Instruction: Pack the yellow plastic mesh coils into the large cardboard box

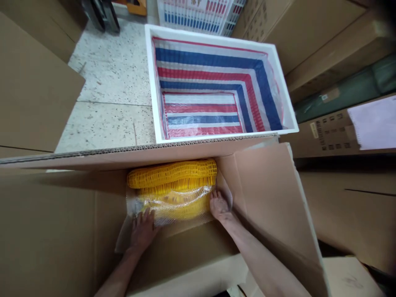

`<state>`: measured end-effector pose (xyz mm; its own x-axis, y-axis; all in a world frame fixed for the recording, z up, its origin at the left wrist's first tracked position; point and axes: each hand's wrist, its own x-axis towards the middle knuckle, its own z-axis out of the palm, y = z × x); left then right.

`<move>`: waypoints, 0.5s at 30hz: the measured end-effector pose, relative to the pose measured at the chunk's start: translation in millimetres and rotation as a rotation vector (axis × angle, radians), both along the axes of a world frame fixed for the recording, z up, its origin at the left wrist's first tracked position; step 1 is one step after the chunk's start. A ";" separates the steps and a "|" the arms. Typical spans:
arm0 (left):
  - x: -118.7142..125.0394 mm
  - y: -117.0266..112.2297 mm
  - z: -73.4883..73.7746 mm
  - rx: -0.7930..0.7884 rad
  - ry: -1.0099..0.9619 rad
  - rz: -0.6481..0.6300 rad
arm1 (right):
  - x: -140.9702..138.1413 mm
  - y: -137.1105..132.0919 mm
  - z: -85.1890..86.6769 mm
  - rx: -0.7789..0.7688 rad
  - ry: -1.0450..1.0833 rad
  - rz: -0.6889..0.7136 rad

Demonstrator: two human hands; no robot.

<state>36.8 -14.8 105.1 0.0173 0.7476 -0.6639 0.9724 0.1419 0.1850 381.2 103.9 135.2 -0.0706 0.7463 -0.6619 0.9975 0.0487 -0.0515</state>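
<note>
Deep inside a large open cardboard box point(266, 181) lies a roll of yellow plastic mesh point(173, 174) against the far wall. More yellow mesh shows under a sheet of clear bubble wrap point(182, 198) in front of it. My left hand point(144, 229) rests on the near left part of the wrap, fingers apart. At the right end of the wrapped mesh, my right hand point(219, 205) touches the wrap with its fingers stretched forward. Neither hand visibly grips anything. Part of the wrap bunches up along the box's left side, and the mesh beneath it is partly hidden.
Beyond the box stands a white crate point(151, 82) lined with red, white and blue striped sheeting. Another white slatted crate point(192, 18) is behind it. Stacked cartons point(328, 136) line the right, and cardboard point(31, 82) stands at left. Speckled floor point(114, 70) shows between.
</note>
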 end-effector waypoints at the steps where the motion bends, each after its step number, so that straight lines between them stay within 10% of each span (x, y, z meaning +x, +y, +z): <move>1: -6.5 -8.6 -9.8 -0.017 0.006 0.007 | 0.0 -3.8 -8.1 -0.001 0.000 -0.002; 7: -31.7 -25.0 -44.9 0.038 -0.033 -0.023 | 4.9 -16.7 -45.2 0.064 -0.012 -0.073; 15: -25.4 -13.4 -30.9 0.008 0.045 0.005 | 17.1 -47.2 -67.6 0.255 0.199 -0.339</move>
